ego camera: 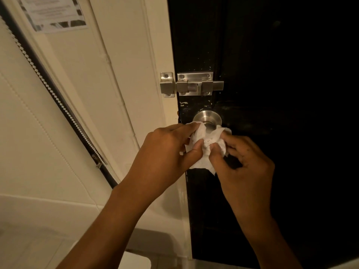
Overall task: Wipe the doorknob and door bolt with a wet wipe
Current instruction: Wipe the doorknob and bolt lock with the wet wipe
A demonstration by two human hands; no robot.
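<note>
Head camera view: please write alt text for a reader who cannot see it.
Two hands, left and right, hold a crumpled white wipe against the lower part of a silver doorknob on a dark door. Above the knob, a silver bolt crosses to the pale frame.

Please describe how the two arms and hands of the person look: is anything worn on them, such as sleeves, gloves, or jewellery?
Both forearms are bare as far as the picture shows; no sleeve reaches into view. The left hand and the right hand wear no gloves. No ring, watch or bracelet shows on the fingers or wrists. The nails look short and unpainted, as far as the dim light allows.
</note>
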